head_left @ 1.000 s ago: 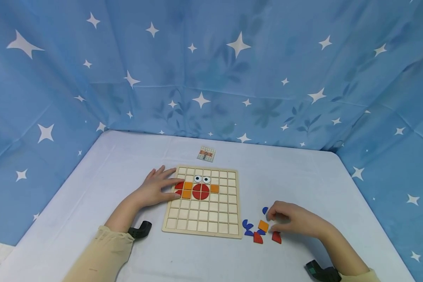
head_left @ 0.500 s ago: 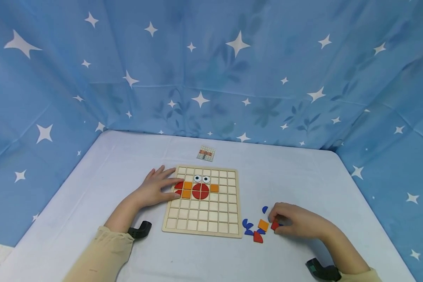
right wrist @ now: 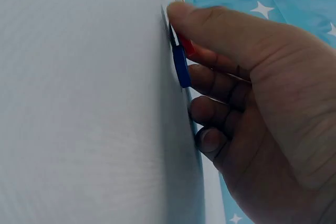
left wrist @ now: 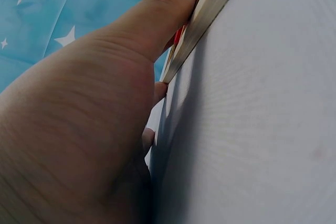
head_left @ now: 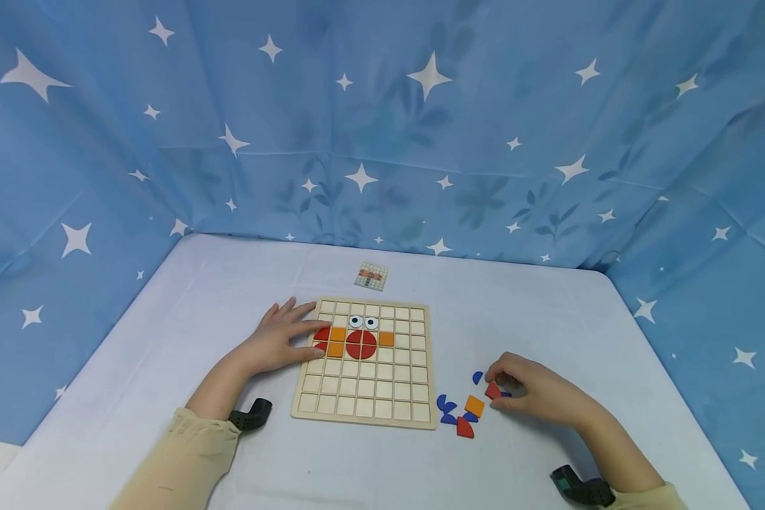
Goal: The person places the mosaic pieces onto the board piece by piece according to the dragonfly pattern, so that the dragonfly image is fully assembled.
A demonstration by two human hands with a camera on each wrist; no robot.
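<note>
A square wooden grid board (head_left: 366,389) lies flat on the table. My left hand (head_left: 273,341) rests over its left edge, fingers spread, thumb and forefinger touching it near red pieces (head_left: 321,333). On the board are orange squares (head_left: 335,350), a red circle of quarter pieces (head_left: 360,345) and two round eye pieces (head_left: 355,321). Right of the board, my right hand (head_left: 530,387) pinches a red quarter-circle piece (head_left: 494,390) between thumb and fingers. A blue piece (right wrist: 181,66) lies by the thumb in the right wrist view.
Loose near the right hand are an orange square (head_left: 474,406), another red quarter-circle (head_left: 465,428) and several blue pieces (head_left: 447,408). A small pattern card (head_left: 371,276) lies behind the board. A blue star curtain (head_left: 382,142) closes the table's back and sides.
My right hand has taken the red quarter-circle between its fingers and shifted it away from me, slightly left. A blue piece now shows beside it. My left hand stays on the board.
</note>
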